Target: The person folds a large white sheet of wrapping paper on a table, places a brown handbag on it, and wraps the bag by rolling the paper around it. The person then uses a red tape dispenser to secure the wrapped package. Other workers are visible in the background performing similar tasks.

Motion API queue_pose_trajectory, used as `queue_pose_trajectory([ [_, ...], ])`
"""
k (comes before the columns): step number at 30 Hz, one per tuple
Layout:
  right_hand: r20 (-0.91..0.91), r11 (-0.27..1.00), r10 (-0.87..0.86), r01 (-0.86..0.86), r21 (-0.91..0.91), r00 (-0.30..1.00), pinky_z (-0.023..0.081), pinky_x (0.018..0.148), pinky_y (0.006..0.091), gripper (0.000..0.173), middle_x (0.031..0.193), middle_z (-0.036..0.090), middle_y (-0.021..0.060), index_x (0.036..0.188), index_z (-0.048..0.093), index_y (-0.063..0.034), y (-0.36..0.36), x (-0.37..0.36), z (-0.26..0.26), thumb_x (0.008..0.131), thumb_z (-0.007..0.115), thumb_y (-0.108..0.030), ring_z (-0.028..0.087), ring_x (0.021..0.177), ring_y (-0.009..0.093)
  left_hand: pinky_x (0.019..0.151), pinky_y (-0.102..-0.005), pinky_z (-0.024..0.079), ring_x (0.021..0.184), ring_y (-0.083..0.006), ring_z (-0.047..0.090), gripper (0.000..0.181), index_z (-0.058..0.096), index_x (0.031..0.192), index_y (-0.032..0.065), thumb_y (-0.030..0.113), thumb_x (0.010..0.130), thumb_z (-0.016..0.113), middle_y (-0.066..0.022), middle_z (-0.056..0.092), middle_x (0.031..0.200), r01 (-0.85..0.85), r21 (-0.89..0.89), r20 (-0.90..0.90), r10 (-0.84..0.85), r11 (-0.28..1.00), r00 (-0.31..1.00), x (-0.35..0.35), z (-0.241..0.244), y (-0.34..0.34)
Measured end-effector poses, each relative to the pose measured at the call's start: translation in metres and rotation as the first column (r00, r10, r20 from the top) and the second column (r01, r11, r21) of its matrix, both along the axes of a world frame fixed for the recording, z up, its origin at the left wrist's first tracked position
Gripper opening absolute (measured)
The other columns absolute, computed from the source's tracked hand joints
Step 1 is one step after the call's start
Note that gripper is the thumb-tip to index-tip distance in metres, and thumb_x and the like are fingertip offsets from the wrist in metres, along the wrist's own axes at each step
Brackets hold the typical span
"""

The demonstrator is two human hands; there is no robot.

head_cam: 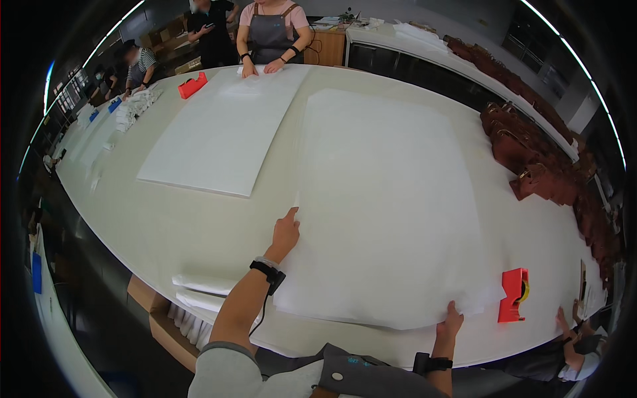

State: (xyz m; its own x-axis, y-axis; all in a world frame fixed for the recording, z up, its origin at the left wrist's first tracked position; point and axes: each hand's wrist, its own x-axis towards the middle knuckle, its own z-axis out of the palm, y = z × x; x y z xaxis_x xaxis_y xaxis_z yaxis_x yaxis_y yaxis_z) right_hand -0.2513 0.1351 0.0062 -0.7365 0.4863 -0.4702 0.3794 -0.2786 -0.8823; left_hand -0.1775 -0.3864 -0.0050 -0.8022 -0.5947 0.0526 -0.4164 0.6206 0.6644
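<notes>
Large thin white sheets [388, 209], apparently tissue paper, lie on the pale table [214, 234] in front of me. My left hand [287, 230] is at their left edge, its index finger extended along the edge. At the near right corner, my right hand [450, 319] has its thumb on top of the sheet edge; the fingers beneath are partly hidden, and the edge appears pinched. A red tape dispenser [511, 296] with yellowish tape stands just right of the sheets. Two white rolls [204, 284] lie left of my forearm.
A co-worker's hands [261, 69] rest on another white sheet stack [219, 134] across the table, beside a second red dispenser [192, 85]. Brown leather bags [537, 159] line the right side. A cardboard box [171, 343] holding white rolls stands below the near edge. Another person's hands [565, 321] are at right.
</notes>
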Motion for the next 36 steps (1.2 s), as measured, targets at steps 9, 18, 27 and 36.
queue_pose_trajectory([
  [9,-0.081,0.977,0.095,-0.108,-0.185,0.992,0.059,0.093,0.0523,0.040,0.126,0.060,0.0218,0.137,0.045,0.0078,0.072,0.020,-0.046,0.100,0.057,-0.002,0.065,0.110,0.037,0.097,-0.0496,0.051,0.113,-0.0455,0.063,0.053,0.051,0.135,-0.0023,0.014,0.089,0.070,-0.0309,0.064,0.121,0.012,0.215,-0.103,0.011,0.977,0.995,-0.004,-0.029,0.012],
  [18,-0.032,0.981,0.086,-0.091,-0.171,0.996,0.057,0.095,0.0527,0.038,0.127,0.061,0.0177,0.135,0.048,0.0059,0.041,0.017,-0.042,0.100,0.059,-0.003,0.064,0.113,0.035,0.091,-0.0437,0.054,0.104,-0.0355,0.067,0.051,0.056,0.128,-0.0015,0.020,0.086,0.077,-0.0233,0.067,0.117,-0.124,0.327,0.026,0.122,0.937,0.992,-0.013,-0.030,-0.018],
  [27,-0.027,0.999,0.029,-0.030,-0.035,0.999,0.059,0.072,0.0429,0.056,0.113,0.064,0.0168,0.125,0.053,0.0030,0.086,0.028,-0.025,0.089,0.080,-0.029,0.067,0.090,0.029,0.086,-0.0409,0.055,0.095,-0.0300,0.066,0.045,0.066,0.116,0.0019,0.025,0.081,0.082,-0.0144,0.066,0.102,0.088,0.037,0.060,-0.090,0.995,0.994,0.000,-0.006,-0.007],
  [36,-0.128,0.920,0.001,0.049,0.388,0.992,0.055,0.093,0.0438,0.059,0.134,0.059,0.0185,0.142,0.045,0.0073,0.118,0.003,-0.041,0.093,0.070,-0.015,0.064,0.111,0.033,0.092,-0.0419,0.054,0.107,-0.0340,0.064,0.063,0.061,0.118,-0.0033,0.036,0.076,0.086,-0.0206,0.062,0.116,-0.181,0.070,0.211,0.163,0.981,0.964,-0.057,-0.020,-0.014],
])
